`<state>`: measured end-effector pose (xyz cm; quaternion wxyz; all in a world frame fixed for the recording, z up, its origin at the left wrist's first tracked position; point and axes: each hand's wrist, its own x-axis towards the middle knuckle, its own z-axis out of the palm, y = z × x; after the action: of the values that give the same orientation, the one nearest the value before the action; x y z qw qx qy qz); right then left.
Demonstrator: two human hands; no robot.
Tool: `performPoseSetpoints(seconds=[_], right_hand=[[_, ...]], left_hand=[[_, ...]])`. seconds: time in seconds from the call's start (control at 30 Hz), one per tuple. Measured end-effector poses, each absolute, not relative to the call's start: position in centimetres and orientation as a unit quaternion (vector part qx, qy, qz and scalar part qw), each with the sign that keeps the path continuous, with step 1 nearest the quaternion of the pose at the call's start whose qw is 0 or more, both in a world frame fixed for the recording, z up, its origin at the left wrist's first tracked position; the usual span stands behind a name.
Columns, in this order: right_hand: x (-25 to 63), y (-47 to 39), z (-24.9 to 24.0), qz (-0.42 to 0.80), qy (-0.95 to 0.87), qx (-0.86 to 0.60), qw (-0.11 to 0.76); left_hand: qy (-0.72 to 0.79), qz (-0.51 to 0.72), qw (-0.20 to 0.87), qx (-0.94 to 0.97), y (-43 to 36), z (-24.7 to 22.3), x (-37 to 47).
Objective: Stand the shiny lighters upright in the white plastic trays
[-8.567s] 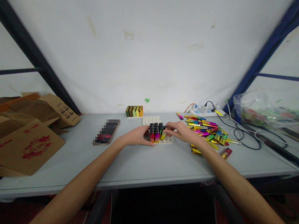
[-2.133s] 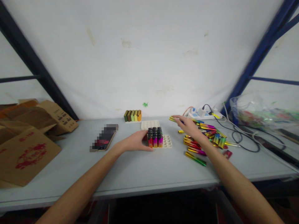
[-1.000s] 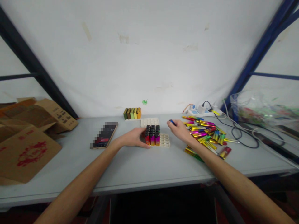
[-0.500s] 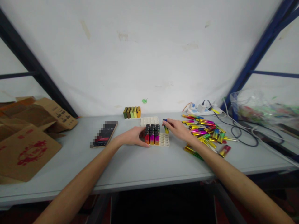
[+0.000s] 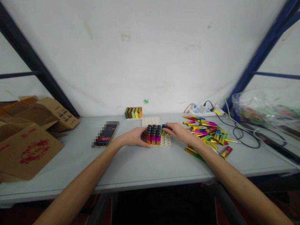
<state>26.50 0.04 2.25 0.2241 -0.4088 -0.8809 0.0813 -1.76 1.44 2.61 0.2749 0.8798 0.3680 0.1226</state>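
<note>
Pinching a blue-topped lighter [image 5: 163, 132] between thumb and fingers of the right hand [image 5: 177, 131], holding it near upright over the far part of the white tray [image 5: 167, 144], just beside the standing lighters [image 5: 153, 136]. Spreading thumb and fingers of the left hand [image 5: 134, 137] around the left side of that block, not showing how firmly. Possibly risking a knock against the nearest column, given such tight spacing, or a crooked seating from poor aim. Perhaps also risking a sliding tray from slack support on the left
</note>
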Motion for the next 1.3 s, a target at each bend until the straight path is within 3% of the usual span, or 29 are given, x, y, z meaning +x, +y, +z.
performPoseSetpoints(seconds=[0.4,0.5,0.6,0.7,0.9,1.13,1.3], right_hand=[[28.1,-0.2,3.7,0.125,-0.884,-0.397,0.211],[31.1,1.9,2.9,0.025,-0.846,-0.482,0.226],[34.3,4.3,1.4,-0.057,-0.793,-0.586,0.158],[36.1,5.6,0.1,-0.058,-0.772,-0.626,0.092],[35.6,5.9,0.1,-0.055,-0.773,-0.626,0.082],[36.1,6.4,0.4,-0.06,-0.795,-0.581,0.164],[37.4,6.7,-0.6,-0.064,-0.801,-0.588,0.096]], left_hand=[[0.383,0.116,0.265,0.877,1.3,2.6,-1.8],[0.385,0.112,0.256,0.879,1.2,2.7,-1.7],[0.384,0.113,0.252,0.881,1.2,2.7,-1.7],[0.383,0.118,0.249,0.882,1.3,2.5,-1.6],[0.394,0.125,0.246,0.877,1.3,2.2,-1.6],[0.393,0.116,0.231,0.882,1.2,2.5,-1.5],[0.393,0.118,0.239,0.88,1.2,2.4,-1.5]])
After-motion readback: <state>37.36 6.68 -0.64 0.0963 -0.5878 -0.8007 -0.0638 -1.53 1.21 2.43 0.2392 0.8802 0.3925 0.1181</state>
